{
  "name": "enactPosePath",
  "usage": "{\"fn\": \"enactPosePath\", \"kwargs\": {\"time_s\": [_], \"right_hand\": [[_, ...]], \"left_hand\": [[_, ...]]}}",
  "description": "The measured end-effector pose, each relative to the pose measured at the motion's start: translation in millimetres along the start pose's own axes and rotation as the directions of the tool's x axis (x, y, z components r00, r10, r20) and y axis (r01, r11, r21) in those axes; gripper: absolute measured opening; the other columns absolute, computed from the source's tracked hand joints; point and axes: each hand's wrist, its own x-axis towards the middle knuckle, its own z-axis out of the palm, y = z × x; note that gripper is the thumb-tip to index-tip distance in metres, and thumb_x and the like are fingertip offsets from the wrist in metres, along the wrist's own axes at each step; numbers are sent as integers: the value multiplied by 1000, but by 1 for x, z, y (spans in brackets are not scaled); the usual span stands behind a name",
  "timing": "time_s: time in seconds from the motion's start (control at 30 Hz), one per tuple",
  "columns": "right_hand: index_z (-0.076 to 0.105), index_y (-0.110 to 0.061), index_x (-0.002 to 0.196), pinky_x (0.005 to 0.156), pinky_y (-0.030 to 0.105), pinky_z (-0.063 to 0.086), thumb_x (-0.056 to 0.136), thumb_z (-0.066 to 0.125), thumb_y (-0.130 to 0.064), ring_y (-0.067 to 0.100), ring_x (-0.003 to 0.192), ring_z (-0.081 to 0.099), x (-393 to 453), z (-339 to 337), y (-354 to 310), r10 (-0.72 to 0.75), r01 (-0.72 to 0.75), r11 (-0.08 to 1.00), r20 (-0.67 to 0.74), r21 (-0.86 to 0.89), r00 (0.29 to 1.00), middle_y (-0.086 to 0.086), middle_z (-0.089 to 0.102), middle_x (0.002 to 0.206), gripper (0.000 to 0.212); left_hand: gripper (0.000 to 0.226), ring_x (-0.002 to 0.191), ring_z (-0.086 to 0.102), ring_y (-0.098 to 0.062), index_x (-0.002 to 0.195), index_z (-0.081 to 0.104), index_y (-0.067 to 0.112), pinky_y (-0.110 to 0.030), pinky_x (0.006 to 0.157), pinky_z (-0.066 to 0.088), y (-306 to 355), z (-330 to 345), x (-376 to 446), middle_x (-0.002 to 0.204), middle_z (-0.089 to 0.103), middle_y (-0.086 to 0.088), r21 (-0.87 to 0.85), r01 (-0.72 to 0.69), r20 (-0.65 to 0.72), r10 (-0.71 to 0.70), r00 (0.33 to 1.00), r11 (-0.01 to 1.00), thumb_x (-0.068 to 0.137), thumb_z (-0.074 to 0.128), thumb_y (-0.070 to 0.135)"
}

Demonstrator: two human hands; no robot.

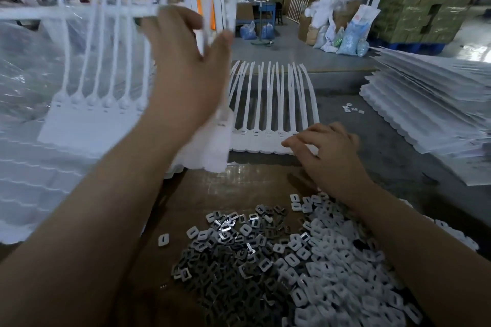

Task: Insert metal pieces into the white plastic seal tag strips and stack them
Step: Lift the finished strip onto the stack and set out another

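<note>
My left hand (pixel 186 61) is raised in front of me and holds a white seal tag strip (pixel 87 119) up in the air, thumb and fingers pinching its thin tails; the strip is blurred. A second white strip (pixel 268 103) lies flat on the table ahead, tails fanned away from me. My right hand (pixel 326 151) rests with curled fingers on that strip's near right edge; whether it holds anything I cannot tell. A heap of small metal pieces (pixel 228 260) and white plastic pieces (pixel 340 273) lies on the brown board (pixel 212 186) near me.
A stack of white strips (pixel 430 114) sits at the right. More white strips wrapped in clear plastic (pixel 29 167) fill the left. A few loose pieces (pixel 352 109) lie on the grey table. Bags, boxes and people are far behind.
</note>
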Motion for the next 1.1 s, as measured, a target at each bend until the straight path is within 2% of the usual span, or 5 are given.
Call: {"fn": "enactPosePath", "kwargs": {"time_s": [0.17, 0.4, 0.63, 0.77, 1.1], "right_hand": [[78, -23, 94, 80, 3, 42, 95, 35, -59, -10, 90, 62, -9, -16, -14, -49, -58, 822, 171, 566, 984, -20, 71, 83, 56], [69, 5, 90, 75, 54, 53, 80, 74, -45, 39, 83, 65, -5, -15, -30, -198, -77, 777, 358, 625, 912, 23, 67, 89, 51], [71, -5, 99, 81, 46, 58, 97, 57, -32, 35, 88, 70, -2, -16, -19, 103, -222, 683, 209, 696, 972, 18, 73, 95, 30], [73, -13, 91, 80, 39, 58, 100, 52, -31, 30, 88, 70, 7, -15, -5, 405, -397, 721, 120, 569, 907, 16, 73, 95, 29], [51, -14, 59, 89, 41, 37, 95, 44, -26, 29, 78, 49, 7, -14, 0, 572, -561, 819, -107, 116, 813, 2, 47, 62, 38]], "left_hand": [[40, 122, 38, -23, 130, 41, 5, -32, 107, 36, -5, 38, -32, 120, 25, -2, -73, 3, 130, 7, 991, 997, 97, 59, 21], [48, 125, 34, -24, 136, 39, 10, -37, 109, 34, -3, 52, -52, 120, 25, -1, -238, 63, 165, -24, 986, 969, 96, 60, 29], [51, 141, 20, -10, 141, 43, 29, -12, 107, 21, -12, 47, -43, 144, 23, 4, -179, -20, 354, 83, 932, 984, 95, 62, 35], [75, 149, 8, -20, 148, 27, 45, -52, 119, 15, -24, 38, -30, 160, 5, 12, 180, -117, 648, -28, 761, 977, 84, 63, 63], [129, 150, -14, -22, 151, -4, 48, -52, 118, 8, -64, 25, -23, 164, -14, 5, 514, -338, 853, -428, 299, 789, 50, 69, 83]]}}
